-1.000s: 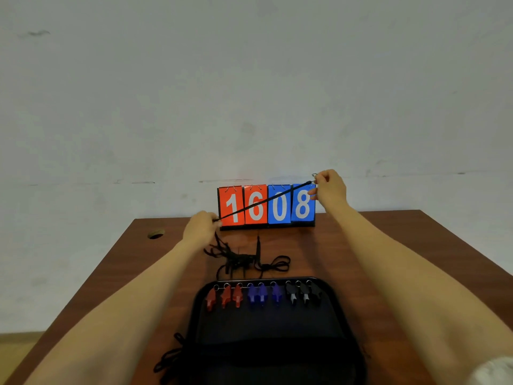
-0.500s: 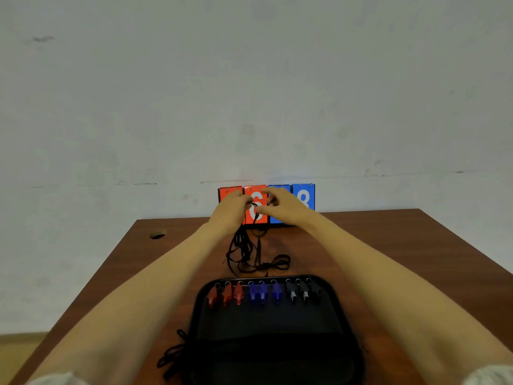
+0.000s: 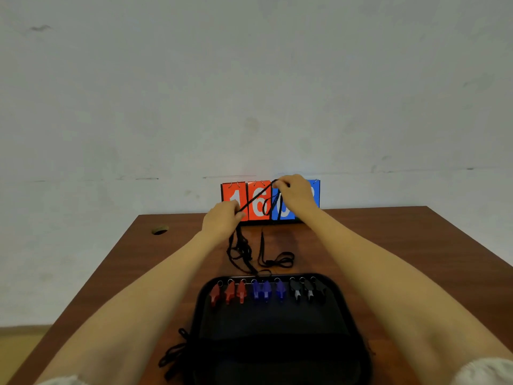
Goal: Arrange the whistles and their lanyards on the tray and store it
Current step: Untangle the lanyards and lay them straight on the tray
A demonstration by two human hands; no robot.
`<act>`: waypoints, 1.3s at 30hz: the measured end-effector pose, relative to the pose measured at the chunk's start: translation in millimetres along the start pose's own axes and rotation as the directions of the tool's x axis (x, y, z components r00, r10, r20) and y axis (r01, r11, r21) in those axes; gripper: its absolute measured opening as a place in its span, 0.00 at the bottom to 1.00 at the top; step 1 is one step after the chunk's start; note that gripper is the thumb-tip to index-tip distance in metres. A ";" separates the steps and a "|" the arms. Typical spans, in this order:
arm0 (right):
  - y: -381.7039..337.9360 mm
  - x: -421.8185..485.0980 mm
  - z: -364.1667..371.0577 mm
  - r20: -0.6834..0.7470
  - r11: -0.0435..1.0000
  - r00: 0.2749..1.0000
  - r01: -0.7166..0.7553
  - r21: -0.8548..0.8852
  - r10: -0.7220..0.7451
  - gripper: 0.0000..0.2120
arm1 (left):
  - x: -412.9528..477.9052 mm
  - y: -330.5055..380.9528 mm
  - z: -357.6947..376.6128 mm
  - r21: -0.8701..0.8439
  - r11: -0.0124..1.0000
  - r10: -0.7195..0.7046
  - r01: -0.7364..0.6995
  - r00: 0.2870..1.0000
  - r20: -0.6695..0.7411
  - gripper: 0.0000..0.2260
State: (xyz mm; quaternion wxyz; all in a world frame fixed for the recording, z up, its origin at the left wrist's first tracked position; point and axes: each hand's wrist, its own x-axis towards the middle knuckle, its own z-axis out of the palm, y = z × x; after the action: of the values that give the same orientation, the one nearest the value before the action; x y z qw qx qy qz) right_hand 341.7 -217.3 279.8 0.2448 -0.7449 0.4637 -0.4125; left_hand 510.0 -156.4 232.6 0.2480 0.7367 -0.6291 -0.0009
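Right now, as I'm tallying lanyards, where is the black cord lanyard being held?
Head view: the black cord lanyard stretches between the left hand and right hand, centre-far, before the red-and-blue flip scoreboard.

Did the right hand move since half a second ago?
Yes. The right hand rose and went right, from the scoreboard's middle to its top right.

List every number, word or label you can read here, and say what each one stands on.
"1": left red card of the flip scoreboard, lower part behind the left hand.
"6": second red card, crossed by the black lanyard.
"0": first blue card, partly covered by lanyard loops.
Fourth digit, last blue card: hidden by the right hand, unreadable.
Whistles and tray: no readable text.
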 end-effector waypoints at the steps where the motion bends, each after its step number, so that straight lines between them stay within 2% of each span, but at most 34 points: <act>1: 2.5 -0.1 -0.9 -0.003 1.000 1.000 -0.014 -0.008 0.014 0.14 | -1.4 -3.6 4.0 -0.017 0.999 -0.028 0.028 1.000 0.000 0.09; 3: 7.0 0.0 2.4 -0.016 0.999 0.999 -0.034 0.002 0.034 0.15 | -2.9 -7.1 8.5 -0.059 0.997 -0.051 0.052 0.999 0.020 0.08; 7: 12.8 6.1 7.9 -0.074 0.989 0.990 -0.109 0.100 0.116 0.14 | -4.5 -13.7 7.0 -0.264 0.959 -0.079 0.105 0.991 0.109 0.19; 11: 18.9 11.0 3.4 -0.075 0.977 0.984 -0.146 0.155 0.159 0.14 | -7.4 -19.7 3.9 -0.490 0.862 -0.100 0.127 0.992 0.080 0.06; 13: 19.7 11.4 3.9 -0.071 0.973 0.983 -0.157 0.169 0.171 0.13 | -5.6 -22.9 3.0 -0.558 0.816 -0.137 0.151 0.988 0.068 0.05; 16: 17.7 10.1 5.1 -0.052 0.970 0.985 -0.153 0.188 0.165 0.13 | -4.1 -20.9 5.0 -0.635 0.742 -0.135 0.214 0.976 0.172 0.07; 17: 17.2 10.3 5.4 -0.046 0.969 0.985 -0.152 0.193 0.164 0.12 | -3.8 -18.9 6.3 -0.662 0.705 -0.149 0.253 0.966 0.210 0.07; 19: 16.2 10.9 5.4 -0.042 0.969 0.986 -0.153 0.193 0.164 0.13 | -2.8 -14.0 8.7 -0.768 0.549 -0.160 0.329 0.944 0.290 0.08; 21: 15.2 11.5 5.5 -0.031 0.971 0.986 -0.153 0.183 0.161 0.13 | -2.2 -6.9 11.0 -0.854 0.379 -0.128 0.358 0.934 0.334 0.11; 23: 15.5 12.3 5.3 -0.006 0.973 0.988 -0.153 0.172 0.156 0.13 | -3.3 0.5 10.4 -0.887 0.273 -0.122 0.372 0.928 0.352 0.12; 24: 16.0 12.3 4.9 0.004 0.974 0.988 -0.154 0.168 0.155 0.12 | -4.5 2.4 9.4 -0.886 0.281 -0.120 0.368 0.930 0.348 0.12; 25: 16.7 12.4 4.3 0.008 0.973 0.988 -0.156 0.168 0.157 0.12 | -5.2 2.4 9.1 -0.873 0.335 -0.117 0.353 0.936 0.333 0.12; 28: 19.5 13.9 0.7 -0.015 0.966 0.982 -0.183 0.182 0.188 0.12 | -4.9 -7.9 12.7 -0.672 0.688 -0.138 0.274 0.959 0.249 0.05; 30: 21.9 15.9 -3.0 -0.055 0.960 0.973 -0.211 0.182 0.224 0.12 | -5.1 -19.9 16.3 -0.475 0.842 -0.210 0.257 0.966 0.150 0.06; 33: 26.0 17.8 -10.8 -0.104 0.944 0.953 -0.259 0.206 0.284 0.14 | -5.3 -34.4 14.9 -0.337 0.886 -0.336 0.318 0.942 0.006 0.07; 35: 28.1 17.4 -15.0 -0.099 0.935 0.948 -0.276 0.222 0.303 0.13 | -2.6 -41.1 12.1 -0.385 0.856 -0.401 0.346 0.914 -0.070 0.08; 37: 29.7 15.8 -15.9 -0.087 0.930 0.947 -0.282 0.237 0.309 0.12 | 0.9 -41.9 11.0 -0.457 0.831 -0.404 0.319 0.909 -0.100 0.10; 39: 31.4 13.2 -13.6 -0.064 0.929 0.950 -0.283 0.237 0.305 0.11 | 2.9 -36.6 9.0 -0.438 0.857 -0.323 0.273 0.945 -0.043 0.15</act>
State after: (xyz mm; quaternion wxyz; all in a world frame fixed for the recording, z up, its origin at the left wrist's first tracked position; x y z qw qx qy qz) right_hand 318.0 -243.1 268.8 0.3631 -0.6129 0.5320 -0.4576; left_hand 541.7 -159.2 212.2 0.4356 0.7519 -0.4763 -0.1342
